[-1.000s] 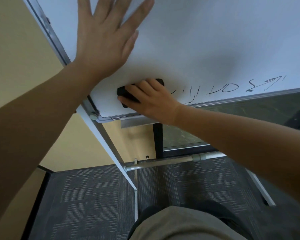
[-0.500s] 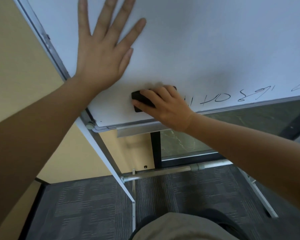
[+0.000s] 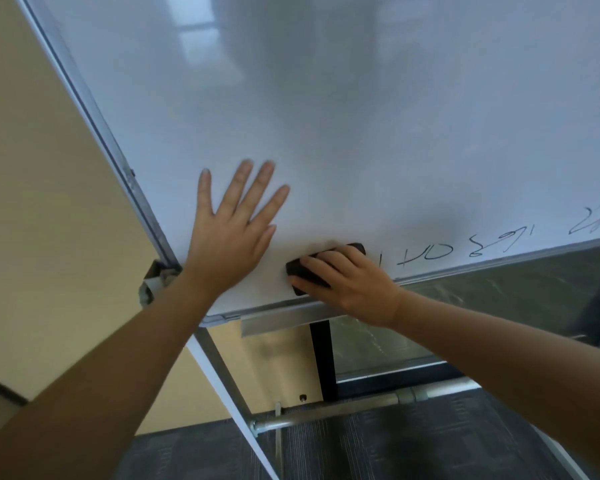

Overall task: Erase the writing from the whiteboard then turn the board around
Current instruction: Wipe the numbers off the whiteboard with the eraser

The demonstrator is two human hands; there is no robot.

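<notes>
We are mid-erase: our left hand [image 3: 232, 233] lies flat, bracing the glossy white whiteboard [image 3: 361, 133] near its lower-left corner, while our right hand [image 3: 347, 282] grips the black block eraser [image 3: 300, 268]. Next, we judge, sweep right across the remaining black writing [image 3: 465, 251] along the bottom edge.

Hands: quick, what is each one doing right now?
Left hand: open, pressed flat on the whiteboard.
Right hand: gripping the black eraser against the board, beside the writing.

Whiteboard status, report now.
Left hand flat on white glossy whiteboard. Right hand grips black block eraser. Black marker writing remains along bottom edge. Nothing obstructing.
</notes>
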